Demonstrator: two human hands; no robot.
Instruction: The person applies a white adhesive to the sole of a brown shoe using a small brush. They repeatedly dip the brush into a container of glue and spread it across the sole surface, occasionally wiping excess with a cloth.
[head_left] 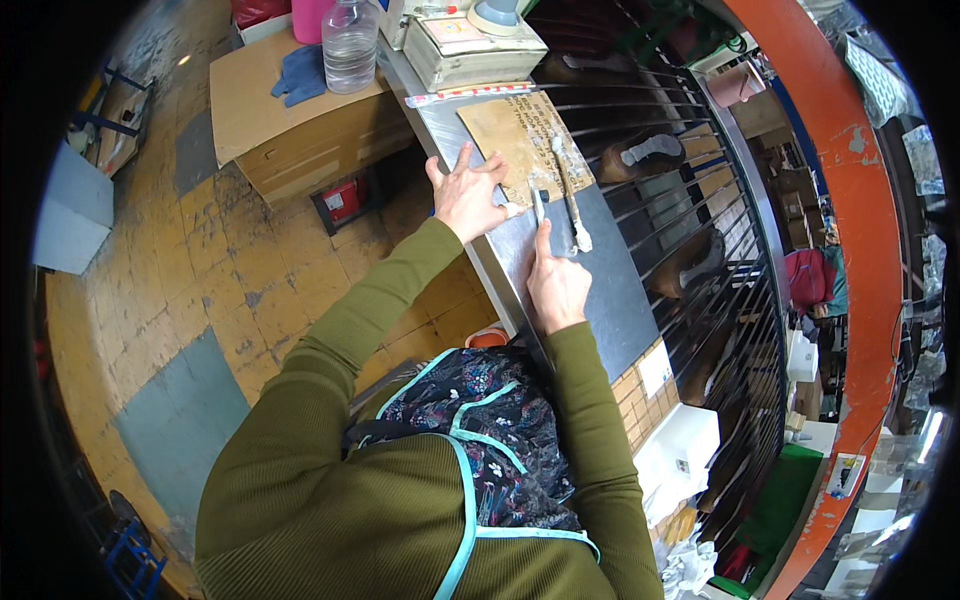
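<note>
Cardboard sheet [487, 118] lies on far tabletop [615, 290]; left hand [468, 198], fingers spread, at its left edge. Right hand [558, 285] nearer, index finger at 1 dark-ended tool [540, 204], grip unclear. Sheet likely light, stiff; hold bare edges.

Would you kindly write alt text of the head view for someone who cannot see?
A person's left hand spreads over the edge of a brown card on a metal bench, while the right hand, forefinger extended, meets a small tool. A white-smeared stick lies partly on the card.
</note>
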